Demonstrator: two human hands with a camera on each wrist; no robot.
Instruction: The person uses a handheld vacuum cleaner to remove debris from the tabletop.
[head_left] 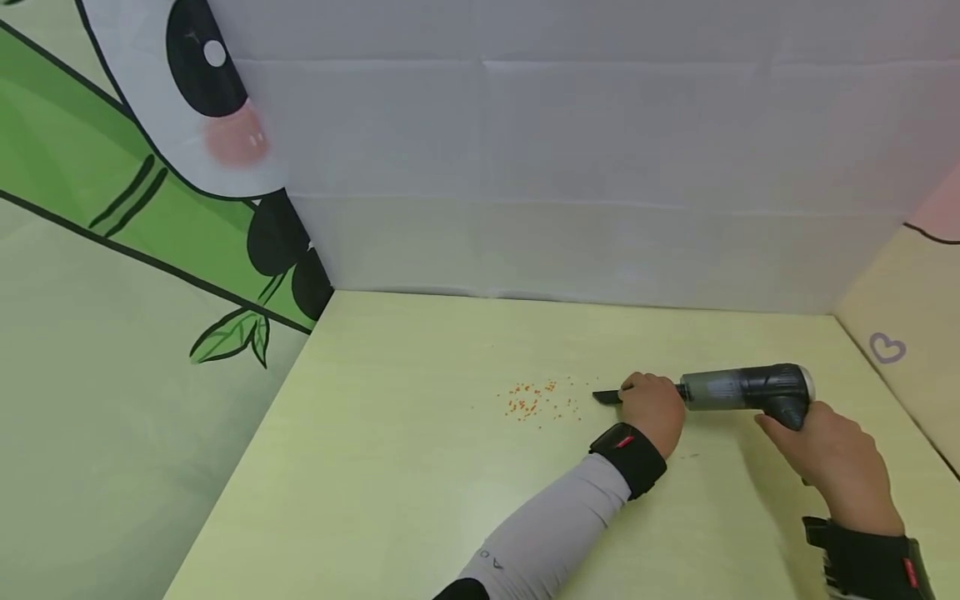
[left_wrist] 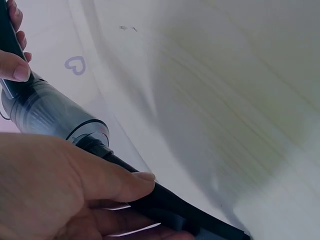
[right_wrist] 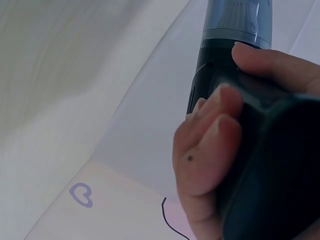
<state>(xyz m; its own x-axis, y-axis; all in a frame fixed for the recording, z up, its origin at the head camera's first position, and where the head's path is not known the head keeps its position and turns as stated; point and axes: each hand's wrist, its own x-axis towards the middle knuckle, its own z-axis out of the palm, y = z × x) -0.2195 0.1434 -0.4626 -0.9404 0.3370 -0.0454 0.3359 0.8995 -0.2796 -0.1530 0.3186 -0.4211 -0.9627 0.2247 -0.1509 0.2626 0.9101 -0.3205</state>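
A handheld vacuum cleaner (head_left: 716, 390) with a clear dust cup and dark motor end lies across the view above the right side of the table. My right hand (head_left: 847, 467) grips its black handle, fingers wrapped around it in the right wrist view. With thumb and fingers, my left hand (head_left: 654, 412) holds the black crevice nozzle (left_wrist: 187, 212) near the front. The nozzle's flat tip (head_left: 604, 397) points left, low over the table, just right of a scatter of small orange crumbs (head_left: 525, 402).
The pale yellow tabletop (head_left: 390, 467) meets a grey-white backdrop (head_left: 562, 175) at the back. A printed panel with a green bamboo pattern (head_left: 165, 217) stands at the left. On the right is a cream panel with a purple heart (head_left: 887, 347).
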